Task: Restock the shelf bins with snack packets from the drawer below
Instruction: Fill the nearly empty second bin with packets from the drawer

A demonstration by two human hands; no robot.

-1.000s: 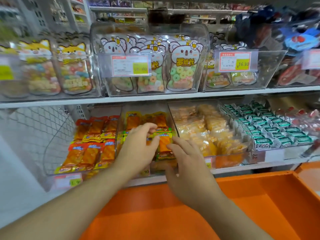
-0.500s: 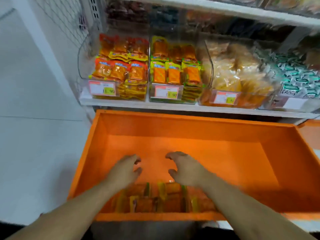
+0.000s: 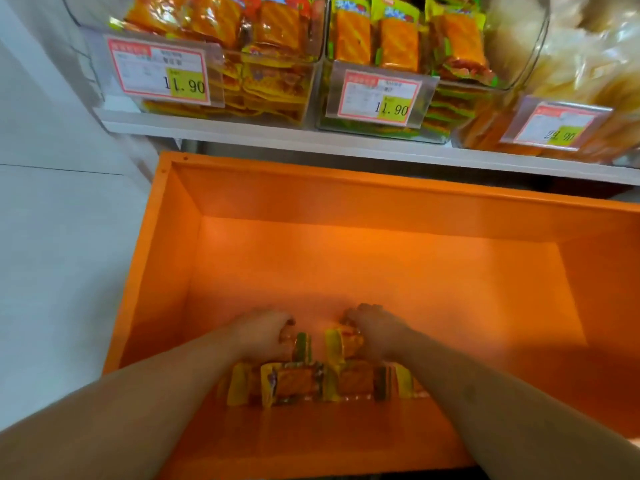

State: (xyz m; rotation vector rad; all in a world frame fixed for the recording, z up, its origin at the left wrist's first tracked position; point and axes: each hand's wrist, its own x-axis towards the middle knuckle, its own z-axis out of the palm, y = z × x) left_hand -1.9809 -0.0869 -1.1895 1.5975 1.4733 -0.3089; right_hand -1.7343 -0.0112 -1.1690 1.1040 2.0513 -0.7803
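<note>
Both my hands are down in the open orange drawer (image 3: 180, 271), at its near end. Several orange-and-yellow snack packets (image 3: 294, 382) lie there in a small heap. My left hand (image 3: 263, 332) is closed around a packet with a green edge. My right hand (image 3: 377, 329) grips a yellow-edged packet beside it. Above the drawer, on the white shelf (image 3: 242, 131), stand clear bins: a left bin (image 3: 270, 81) and a middle bin (image 3: 446, 109), both stacked with the same kind of orange packets.
A third clear bin (image 3: 519, 46) at the right holds pale yellow wrapped snacks. Price tags (image 3: 159, 72) hang on the bin fronts. A white floor (image 3: 52, 254) lies left of the drawer. The far part of the drawer floor is bare.
My hands left the middle shelf bin, dropped into the drawer and closed on packets. My view tilted down and moved closer to the drawer.
</note>
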